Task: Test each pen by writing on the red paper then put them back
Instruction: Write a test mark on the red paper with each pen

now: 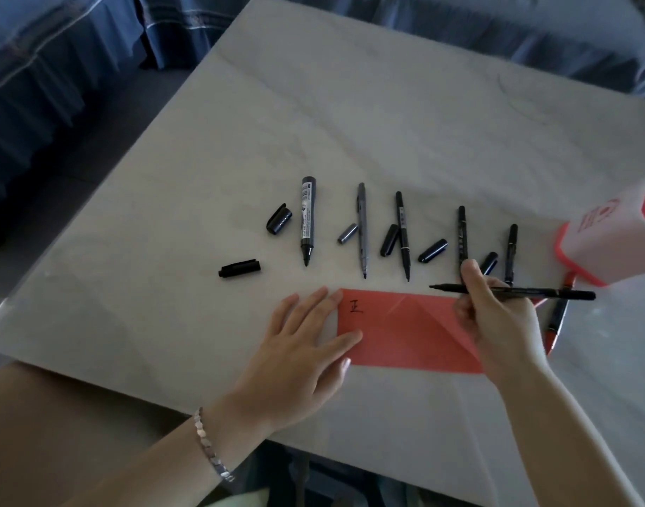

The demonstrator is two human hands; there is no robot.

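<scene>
The left hand (299, 345) lies flat and wide, its fingers straight, and the fingertips press on the 9 o'clock edge of the red paper (405, 334). The paper lies on the white table (350, 122), near its 6 o'clock side, and has one black written character (356, 306) close to the left fingers. The right hand (496, 323) is over the 3 o'clock end of the paper and pinches a thin black pen (555, 293). This pen is uncapped and almost level, with its tip pointing to 9 o'clock at the paper's 12 o'clock edge.

At 12 o'clock from the paper, five uncapped pens lie in a row: a thick black marker (308, 221), a grey pen (362, 228) and three slim black pens (403, 232). Six loose caps (433, 250) lie between and beside them. At 3 o'clock of the paper lies a red and black pen (555, 323). Beyond it, at 2 o'clock, stands a white box with red edges (613, 239). A silver bracelet (209, 444) is on the left wrist.
</scene>
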